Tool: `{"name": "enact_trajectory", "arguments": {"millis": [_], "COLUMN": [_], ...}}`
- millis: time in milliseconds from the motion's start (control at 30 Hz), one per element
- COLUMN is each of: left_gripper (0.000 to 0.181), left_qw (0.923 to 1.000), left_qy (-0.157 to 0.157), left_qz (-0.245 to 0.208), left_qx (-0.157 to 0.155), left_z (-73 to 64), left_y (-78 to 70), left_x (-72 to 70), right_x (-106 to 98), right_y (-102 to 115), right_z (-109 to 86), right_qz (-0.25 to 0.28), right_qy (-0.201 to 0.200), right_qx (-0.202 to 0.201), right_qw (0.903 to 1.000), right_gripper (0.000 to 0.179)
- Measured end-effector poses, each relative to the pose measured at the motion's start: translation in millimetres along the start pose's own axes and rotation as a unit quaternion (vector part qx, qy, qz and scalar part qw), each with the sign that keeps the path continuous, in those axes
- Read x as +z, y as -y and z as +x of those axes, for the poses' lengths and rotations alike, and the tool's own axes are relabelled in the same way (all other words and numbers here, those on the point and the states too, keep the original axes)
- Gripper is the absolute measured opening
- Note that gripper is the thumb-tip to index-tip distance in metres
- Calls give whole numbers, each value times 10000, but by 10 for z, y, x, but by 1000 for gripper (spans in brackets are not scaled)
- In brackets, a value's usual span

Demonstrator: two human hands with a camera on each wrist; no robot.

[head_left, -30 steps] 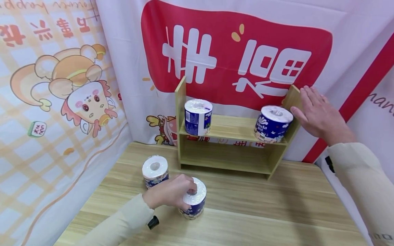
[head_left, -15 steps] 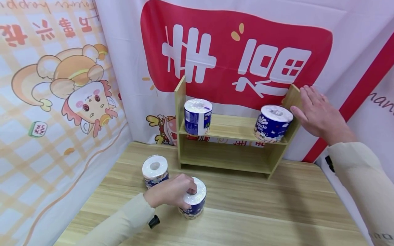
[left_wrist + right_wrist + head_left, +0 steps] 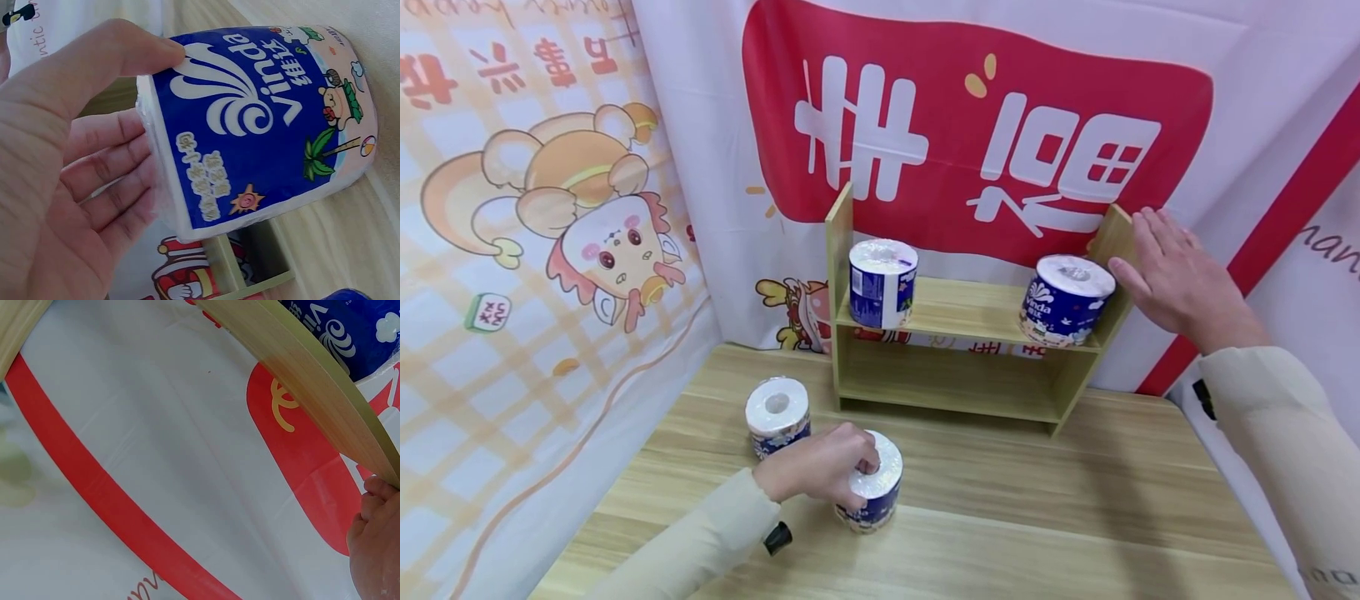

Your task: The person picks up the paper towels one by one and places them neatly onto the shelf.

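Note:
My left hand (image 3: 820, 467) pinches a wrapped toilet roll (image 3: 886, 483) that stands upright on the table. The thumb lies on its blue label and the fingers reach over its white top, some into the core. In the left wrist view the thumb presses the label of this toilet roll (image 3: 262, 125). With fingers mostly straight, my right hand (image 3: 1183, 283) rests against the right side panel (image 3: 1112, 237) of a small two-tier wooden shelf (image 3: 958, 304). The right wrist view shows only part of this hand (image 3: 378, 544), at the end of the panel.
On the upper tier stand two more toilet rolls, one at the left (image 3: 883, 287) and one at the right (image 3: 1066, 304). Another toilet roll (image 3: 777, 412) stands behind my left wrist. Printed cloth (image 3: 700, 150) hangs behind and beside the table (image 3: 1000, 492).

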State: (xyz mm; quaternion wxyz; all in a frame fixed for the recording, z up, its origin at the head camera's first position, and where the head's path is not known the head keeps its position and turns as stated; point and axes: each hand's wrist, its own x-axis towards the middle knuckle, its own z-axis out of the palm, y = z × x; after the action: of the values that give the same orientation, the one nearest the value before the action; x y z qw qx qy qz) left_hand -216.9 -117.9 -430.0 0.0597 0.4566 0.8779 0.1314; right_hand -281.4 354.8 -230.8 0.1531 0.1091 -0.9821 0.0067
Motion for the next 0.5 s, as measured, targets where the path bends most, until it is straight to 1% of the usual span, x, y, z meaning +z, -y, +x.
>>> {"name": "enact_trajectory", "arguments": {"millis": [267, 500], "left_gripper": [28, 28], "left_qw": [9997, 9994], "left_qy": [-16, 112], "left_qz": [-230, -281], "left_qx": [113, 169], "left_z": [23, 56], "left_y": [55, 108], "left_x": [15, 4], "right_x": [6, 18], "right_y": [-12, -11], "right_z": [11, 18], "right_qz": [7, 11], "right_qy": [9, 19], "right_qx": [41, 40], "right_qw": [10000, 10000], "right_gripper": [90, 90]}}
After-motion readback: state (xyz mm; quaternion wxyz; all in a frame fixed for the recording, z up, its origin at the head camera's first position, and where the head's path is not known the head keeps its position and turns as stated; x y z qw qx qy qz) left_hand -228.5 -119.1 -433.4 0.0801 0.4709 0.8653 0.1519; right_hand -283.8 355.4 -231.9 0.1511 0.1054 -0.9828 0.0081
